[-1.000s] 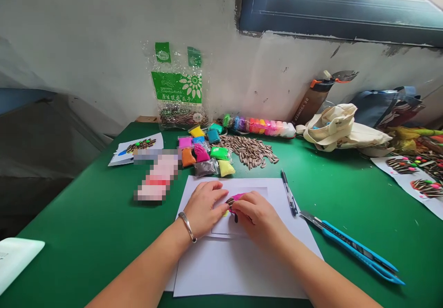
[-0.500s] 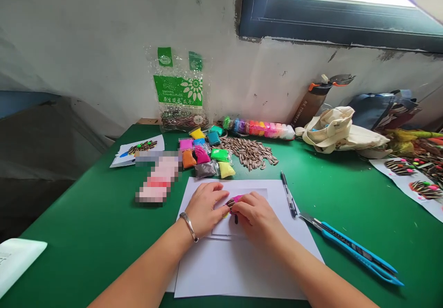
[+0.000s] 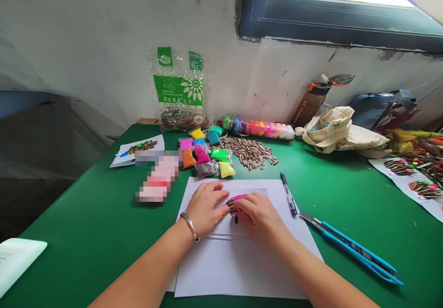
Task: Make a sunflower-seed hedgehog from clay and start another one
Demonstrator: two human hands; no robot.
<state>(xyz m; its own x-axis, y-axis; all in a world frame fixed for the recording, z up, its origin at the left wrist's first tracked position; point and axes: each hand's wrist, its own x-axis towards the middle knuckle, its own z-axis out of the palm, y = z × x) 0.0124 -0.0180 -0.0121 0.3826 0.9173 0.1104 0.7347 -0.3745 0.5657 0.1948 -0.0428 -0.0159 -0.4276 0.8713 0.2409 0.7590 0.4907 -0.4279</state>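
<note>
A small piece of pink clay (image 3: 242, 198) with striped seeds (image 3: 231, 203) on it lies on a clear sheet over white paper (image 3: 211, 271). My left hand (image 3: 206, 208), with a silver bracelet at the wrist, rests on the sheet, its fingers apart and their tips at the left edge of the piece. My right hand (image 3: 258, 213) is bent over the right side of the piece, fingers pressed together at the seeds; what they hold, if anything, is hidden. A dark seed (image 3: 236, 219) shows just below the piece.
Colourful clay packets (image 3: 202, 155) and a seed pile (image 3: 254, 153) lie behind the paper. A pen (image 3: 288, 195) and a blue cutter (image 3: 360, 248) are on the right. Further back stand a seed bag (image 3: 183, 91), a bottle (image 3: 311, 102) and a cloth bag (image 3: 339, 130).
My right hand's fingers have shifted slightly at the piece, and a little more of its pink top edge shows. My left hand has stayed in place.
</note>
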